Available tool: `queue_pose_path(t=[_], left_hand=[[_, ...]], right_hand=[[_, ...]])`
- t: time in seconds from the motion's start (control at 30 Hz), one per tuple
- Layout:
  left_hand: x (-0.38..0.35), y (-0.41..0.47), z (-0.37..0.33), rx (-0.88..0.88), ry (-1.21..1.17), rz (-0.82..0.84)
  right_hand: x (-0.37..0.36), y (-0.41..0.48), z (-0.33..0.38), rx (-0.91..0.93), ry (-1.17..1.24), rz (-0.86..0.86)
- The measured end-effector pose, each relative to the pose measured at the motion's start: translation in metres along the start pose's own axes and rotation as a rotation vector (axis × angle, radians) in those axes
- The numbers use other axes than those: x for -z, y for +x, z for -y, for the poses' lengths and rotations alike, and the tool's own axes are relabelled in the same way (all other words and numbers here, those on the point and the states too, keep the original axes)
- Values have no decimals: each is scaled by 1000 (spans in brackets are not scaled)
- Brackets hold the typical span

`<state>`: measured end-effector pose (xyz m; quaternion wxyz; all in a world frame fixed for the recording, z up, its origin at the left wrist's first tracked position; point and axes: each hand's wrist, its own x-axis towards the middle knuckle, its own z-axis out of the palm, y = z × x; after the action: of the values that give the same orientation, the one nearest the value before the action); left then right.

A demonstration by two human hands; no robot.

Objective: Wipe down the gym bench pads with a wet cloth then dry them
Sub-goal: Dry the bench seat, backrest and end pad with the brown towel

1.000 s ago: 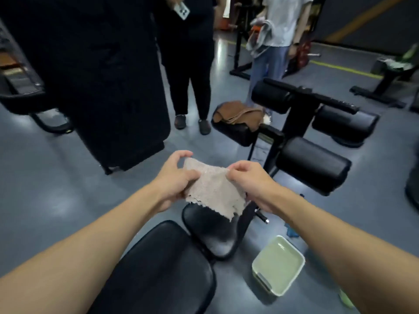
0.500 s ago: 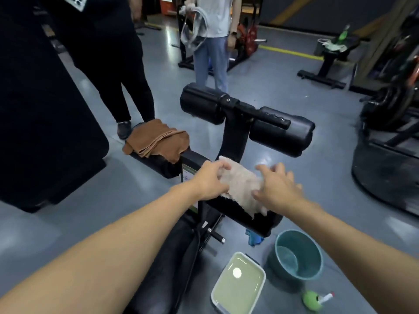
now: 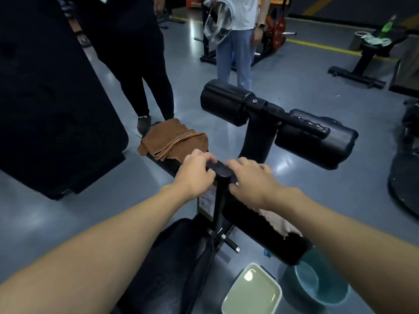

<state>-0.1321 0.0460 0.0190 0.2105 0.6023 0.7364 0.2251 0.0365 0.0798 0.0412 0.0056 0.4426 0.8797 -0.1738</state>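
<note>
The black gym bench has a centre post with two upper roller pads (image 3: 317,143) and two lower ones. My right hand (image 3: 249,182) lies over the lower right roller pad (image 3: 260,230), fingers curved round it, holding the beige cloth (image 3: 278,223) against it; the cloth's frayed edge shows under my wrist. My left hand (image 3: 195,175) grips the inner end of the lower left roller pad, next to the post top. A folded brown towel (image 3: 174,139) lies on that left pad. The bench seat pad (image 3: 163,257) is below my left forearm.
A pale green tray (image 3: 251,291) and a teal bucket (image 3: 317,282) stand on the floor at the lower right. Two people stand beyond the bench: dark trousers (image 3: 145,75) and blue jeans (image 3: 233,57). A large black pad (image 3: 45,98) rises at left.
Both hands carried the cloth from above the seat to the lower right roller. My right hand now curls over it there, and my left hand has shifted onto the left pad by the post.
</note>
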Motion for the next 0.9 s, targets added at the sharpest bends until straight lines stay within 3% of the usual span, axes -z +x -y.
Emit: queue_pose_path(t=[0.2,0.3,0.43,0.5,0.63,0.77,0.9], left_hand=[[51,23,63,211,6,-212],[61,35,92,293,-64,-172],[61,45,118,309,-114,-93],[61,48,126,330,-228,-134],[66,48,130,458,-569,-297],[78,38,131,621,-868,-273],[85,15,133,621,-1091,-336]], right_hand=[[-21,111,71,210,-53,-90],[-36,154,91,267,-130,-114],[-49,189,103,188,-111,13],[-57,194,101,167,-127,22],[-58,187,102,230,-224,-161],[-49,177,104,301,-127,-294],[-70,150,114,446,-79,-400]])
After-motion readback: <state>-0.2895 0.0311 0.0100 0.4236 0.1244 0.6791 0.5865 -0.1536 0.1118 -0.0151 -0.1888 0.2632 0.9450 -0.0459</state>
